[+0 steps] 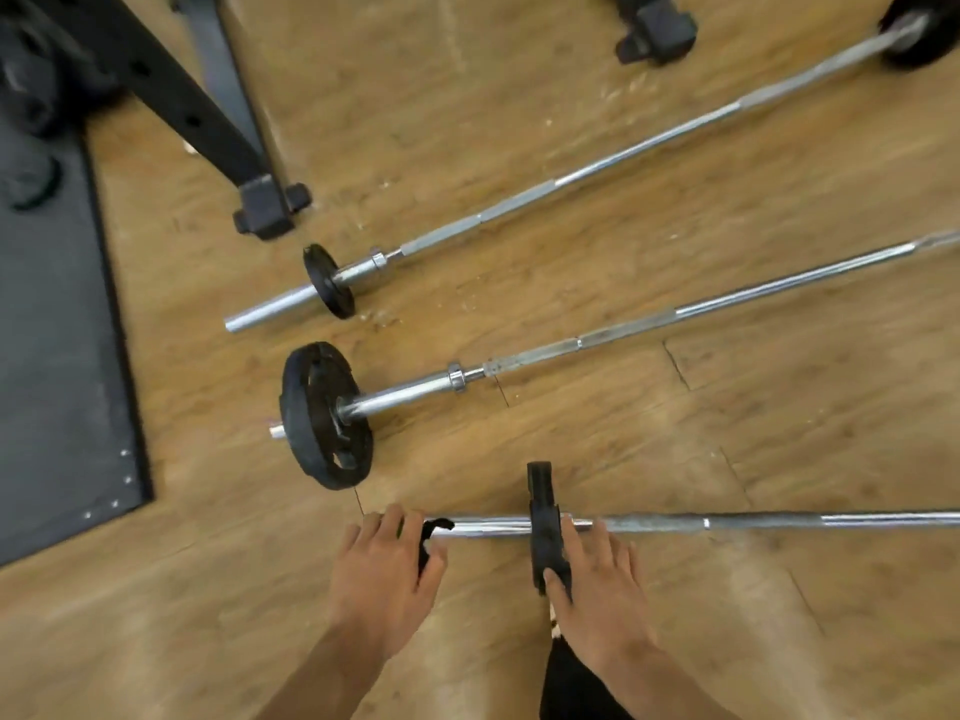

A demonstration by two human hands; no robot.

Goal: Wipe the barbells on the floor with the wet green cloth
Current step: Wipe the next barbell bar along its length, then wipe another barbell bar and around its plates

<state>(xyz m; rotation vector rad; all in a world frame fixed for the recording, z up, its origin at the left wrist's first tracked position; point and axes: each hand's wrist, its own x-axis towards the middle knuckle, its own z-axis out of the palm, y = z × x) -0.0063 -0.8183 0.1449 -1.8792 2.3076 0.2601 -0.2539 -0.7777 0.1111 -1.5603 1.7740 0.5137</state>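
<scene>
Three chrome barbells lie on the wooden floor. On the nearest barbell (727, 523) my left hand (384, 569) grips a dark cloth (435, 528) wrapped over the left end of its sleeve. My right hand (597, 584) holds that bar's small black plate (541, 491), thumb on the plate's near edge and fingers lying over the bar just to its right. The middle barbell (675, 311) carries a larger black plate (324, 413) at its left end. The far barbell (597, 166) has a small plate (328, 280) at its left end.
A black rack leg with a rubber foot (267, 205) stands at the upper left beside a dark rubber mat (57, 330). Another black foot (657, 31) sits at the top. A black wheel-like plate (917, 28) is on the far bar's right end.
</scene>
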